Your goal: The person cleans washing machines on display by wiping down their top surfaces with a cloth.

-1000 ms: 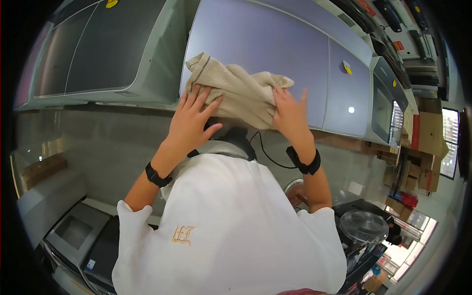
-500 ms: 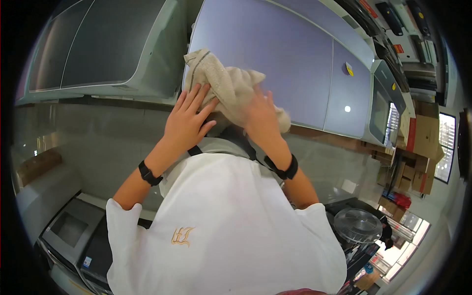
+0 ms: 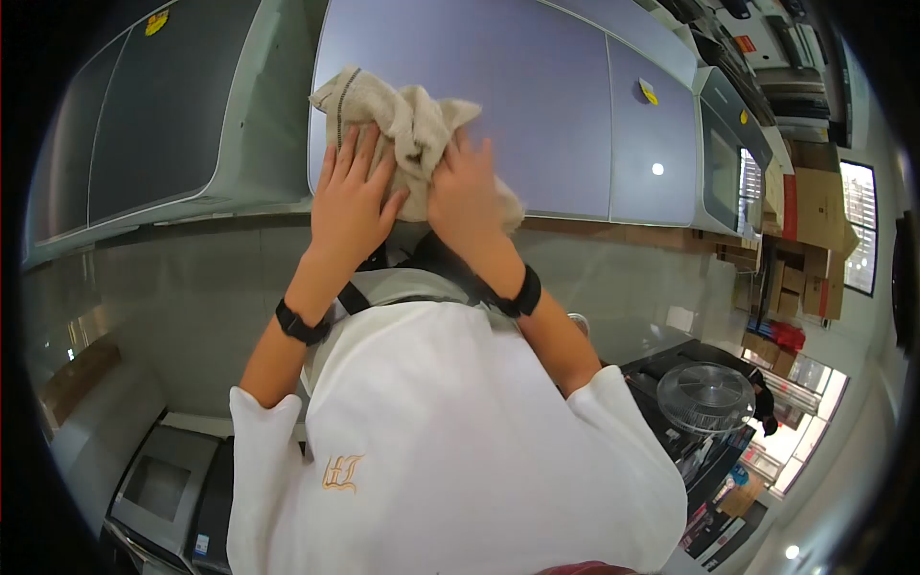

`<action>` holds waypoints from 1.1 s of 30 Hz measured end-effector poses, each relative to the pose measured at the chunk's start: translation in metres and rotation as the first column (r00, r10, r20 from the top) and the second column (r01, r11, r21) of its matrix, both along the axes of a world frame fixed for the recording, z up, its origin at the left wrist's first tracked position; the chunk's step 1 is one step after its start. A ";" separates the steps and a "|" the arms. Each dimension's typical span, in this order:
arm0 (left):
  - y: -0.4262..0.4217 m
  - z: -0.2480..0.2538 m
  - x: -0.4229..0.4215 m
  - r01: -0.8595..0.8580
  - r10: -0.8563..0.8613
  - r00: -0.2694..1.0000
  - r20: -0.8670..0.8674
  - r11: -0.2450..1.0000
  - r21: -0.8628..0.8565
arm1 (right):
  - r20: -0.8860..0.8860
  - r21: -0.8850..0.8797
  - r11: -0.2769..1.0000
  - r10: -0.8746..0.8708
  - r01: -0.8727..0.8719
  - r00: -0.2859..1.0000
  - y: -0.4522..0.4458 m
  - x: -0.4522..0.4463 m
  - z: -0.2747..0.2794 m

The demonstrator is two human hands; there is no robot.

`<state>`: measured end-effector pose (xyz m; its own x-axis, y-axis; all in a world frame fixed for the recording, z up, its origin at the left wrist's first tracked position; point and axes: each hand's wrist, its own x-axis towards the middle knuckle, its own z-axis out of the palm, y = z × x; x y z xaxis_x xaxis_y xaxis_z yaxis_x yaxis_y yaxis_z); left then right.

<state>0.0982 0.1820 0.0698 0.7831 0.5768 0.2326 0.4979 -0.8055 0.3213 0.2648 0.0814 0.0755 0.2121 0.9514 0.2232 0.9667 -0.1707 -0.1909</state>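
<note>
A crumpled beige towel [image 3: 407, 120] with a dark stripe near one edge lies on the smooth lilac-blue panel [image 3: 537, 96] of a large appliance, close to its near edge. My left hand [image 3: 350, 196] rests flat on the towel's left part, fingers spread and thumb pointing right. On the right part of the towel is my right hand [image 3: 467, 196], palm down with its fingers stretched out and slightly apart. Its fingertips are a little blurred beside the bunched folds. Cloth covers the panel under both hands.
Left of the panel stands another appliance with a dark front [image 3: 168, 115]. A yellow sticker [image 3: 649, 92] is on the lilac panel's right section. Cardboard boxes [image 3: 822, 209] are stacked at the right. A round fan [image 3: 706, 398] and a grey appliance [image 3: 168, 484] are behind me.
The towel and both hands appear further left and higher in the view, as does the whole scene. My right hand has come closer to the left hand, and the towel's folds have bunched up.
</note>
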 end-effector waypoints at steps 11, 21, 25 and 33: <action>-0.013 0.007 0.013 0.117 -0.116 0.993 -0.021 0.991 0.063 | 0.150 -0.047 0.953 -0.289 0.299 0.946 -0.040 0.075 0.001; -0.023 0.009 0.017 0.211 -0.209 0.976 -0.059 0.977 0.038 | 0.099 -0.181 0.966 -0.169 0.185 0.981 -0.067 0.022 0.015; -0.030 0.012 0.006 0.208 -0.207 0.977 -0.052 0.978 0.024 | 0.254 -0.129 0.949 -0.250 0.289 0.934 -0.111 0.074 0.001; -0.037 0.008 0.058 0.189 -0.190 0.982 0.020 0.981 0.031 | -0.083 0.067 0.906 -0.413 0.419 0.907 -0.050 0.073 -0.015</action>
